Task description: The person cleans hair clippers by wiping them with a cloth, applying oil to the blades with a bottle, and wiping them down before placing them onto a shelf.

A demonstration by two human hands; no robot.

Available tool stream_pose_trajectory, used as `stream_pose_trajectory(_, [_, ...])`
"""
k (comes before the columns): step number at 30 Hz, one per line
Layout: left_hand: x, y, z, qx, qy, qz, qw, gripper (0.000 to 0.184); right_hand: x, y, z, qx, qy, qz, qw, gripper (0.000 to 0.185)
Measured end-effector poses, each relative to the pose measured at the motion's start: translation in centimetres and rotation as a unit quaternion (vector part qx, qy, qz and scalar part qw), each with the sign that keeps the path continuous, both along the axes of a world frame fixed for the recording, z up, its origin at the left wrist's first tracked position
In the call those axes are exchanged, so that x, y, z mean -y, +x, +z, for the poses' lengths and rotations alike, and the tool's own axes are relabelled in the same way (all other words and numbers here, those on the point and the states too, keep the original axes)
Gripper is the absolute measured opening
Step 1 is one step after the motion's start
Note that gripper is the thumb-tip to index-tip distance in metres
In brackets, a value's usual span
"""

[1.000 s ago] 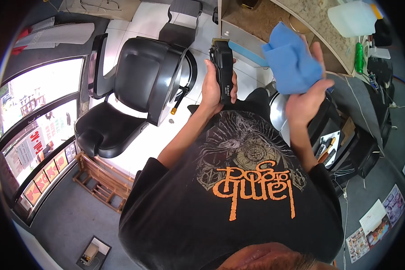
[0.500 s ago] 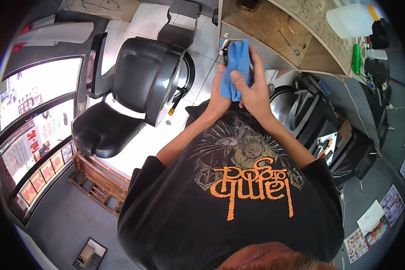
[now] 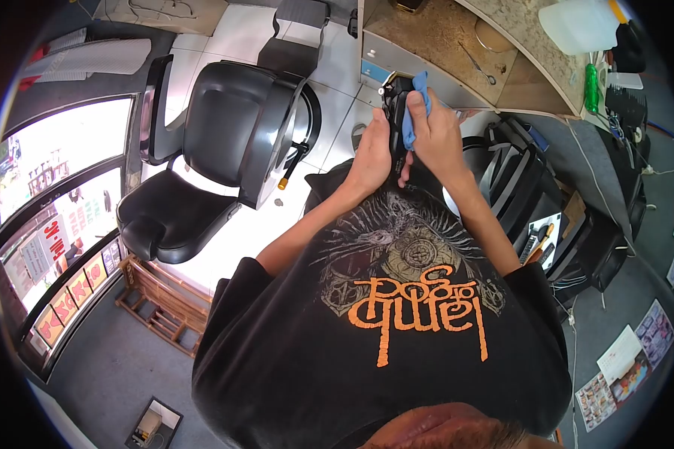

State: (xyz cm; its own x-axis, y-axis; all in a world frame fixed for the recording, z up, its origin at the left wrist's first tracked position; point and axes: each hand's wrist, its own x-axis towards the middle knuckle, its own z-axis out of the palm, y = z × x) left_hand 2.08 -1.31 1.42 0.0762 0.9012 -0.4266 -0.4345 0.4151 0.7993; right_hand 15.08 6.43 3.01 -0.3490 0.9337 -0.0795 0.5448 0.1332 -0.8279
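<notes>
A black hair clipper stands nearly upright between my hands, its blade end pointing away from me. My left hand is closed around its body from the left, thumb along the side. A folded blue cloth lies against the clipper's right side. My right hand pinches that cloth, with the thumb on top near the blade end. Part of the cloth is hidden behind the right fingers.
A black barber chair is at the left. To the upper right, a counter bears scissors, a white jug and a green bottle. Black seats stand at my right; a bamboo bench is at lower left.
The cloth, earlier spread over the clipper's top, is now at its right side, leaving the black body exposed. My right hand has shifted slightly right and forward.
</notes>
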Motion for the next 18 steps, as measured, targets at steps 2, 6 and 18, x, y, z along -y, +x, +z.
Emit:
stream_pose_trajectory(2, [0.1,-0.8,-0.9,0.105,-0.058,-0.023,0.993,0.083,-1.0,0.6,-0.4,0.019,0.042,0.011,0.999,0.055])
stream_pose_trajectory(6, [-0.4,-0.9,-0.2,0.213,-0.014,0.02,0.977,0.092,-2.4,2.1,-1.4,-0.095,-0.127,-0.015,0.987,0.07])
stream_pose_trajectory(18, [-0.2,-2.7,-0.4,0.24,0.099,0.056,0.964,0.053,-0.9,3.5,-2.4,-0.389,-0.402,-0.143,0.817,0.083])
